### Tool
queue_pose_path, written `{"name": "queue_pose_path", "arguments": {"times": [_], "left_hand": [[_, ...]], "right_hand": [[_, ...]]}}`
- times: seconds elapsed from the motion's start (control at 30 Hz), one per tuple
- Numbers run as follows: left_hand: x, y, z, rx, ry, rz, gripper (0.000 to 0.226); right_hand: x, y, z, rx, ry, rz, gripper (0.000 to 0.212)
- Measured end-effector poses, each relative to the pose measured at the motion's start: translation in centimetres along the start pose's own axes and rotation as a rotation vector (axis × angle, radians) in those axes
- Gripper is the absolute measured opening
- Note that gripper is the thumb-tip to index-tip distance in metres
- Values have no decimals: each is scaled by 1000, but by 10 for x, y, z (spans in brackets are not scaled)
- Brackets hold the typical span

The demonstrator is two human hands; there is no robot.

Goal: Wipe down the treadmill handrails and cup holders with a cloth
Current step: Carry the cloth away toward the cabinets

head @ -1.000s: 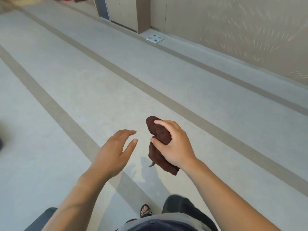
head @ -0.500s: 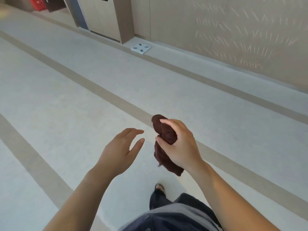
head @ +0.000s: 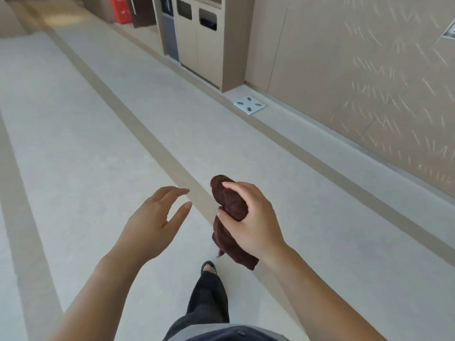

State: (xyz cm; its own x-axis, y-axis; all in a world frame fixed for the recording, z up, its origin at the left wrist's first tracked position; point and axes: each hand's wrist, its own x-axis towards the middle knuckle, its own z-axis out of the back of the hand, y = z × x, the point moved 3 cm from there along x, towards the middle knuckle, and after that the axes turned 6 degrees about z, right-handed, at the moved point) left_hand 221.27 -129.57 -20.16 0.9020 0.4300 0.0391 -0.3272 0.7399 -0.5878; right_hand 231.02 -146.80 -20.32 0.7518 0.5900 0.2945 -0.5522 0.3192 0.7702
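A bunched dark brown cloth (head: 230, 205) hangs from my right hand (head: 253, 222), which is closed around its middle at chest height over the floor. Its lower end dangles below my wrist. My left hand (head: 155, 225) floats a short way to the left of the cloth, fingers spread and curved, holding nothing and not touching it. No treadmill, handrail or cup holder is in view.
Pale floor with tan stripes (head: 157, 148) runs ahead. A beige wall (head: 357, 77) lines the right side. A two-slot bin cabinet (head: 204, 43) stands against it, with a white floor scale (head: 249, 105) at its foot. My leg and sandalled foot (head: 209, 268) step forward below.
The view has swung up and along the corridor, bringing the bin cabinet into sight. My foot has stepped forward. Both hands keep the same pose, cloth still in the right.
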Motion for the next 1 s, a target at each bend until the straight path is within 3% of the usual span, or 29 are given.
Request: {"name": "queue_pose_path", "arguments": {"times": [0.2, 0.4, 0.6, 1.0], "left_hand": [[179, -4, 5, -2, 47, -52, 53], [338, -29, -30, 30, 189, -149, 50], [505, -49, -74, 64, 223, -226, 43], [809, -35, -74, 48, 159, 8, 44]], "right_hand": [[164, -60, 7, -43, 9, -13, 46], [278, -141, 36, -50, -109, -132, 46], [405, -236, 63, -82, -200, -212, 45], [735, -352, 69, -4, 1, -120, 46]]}}
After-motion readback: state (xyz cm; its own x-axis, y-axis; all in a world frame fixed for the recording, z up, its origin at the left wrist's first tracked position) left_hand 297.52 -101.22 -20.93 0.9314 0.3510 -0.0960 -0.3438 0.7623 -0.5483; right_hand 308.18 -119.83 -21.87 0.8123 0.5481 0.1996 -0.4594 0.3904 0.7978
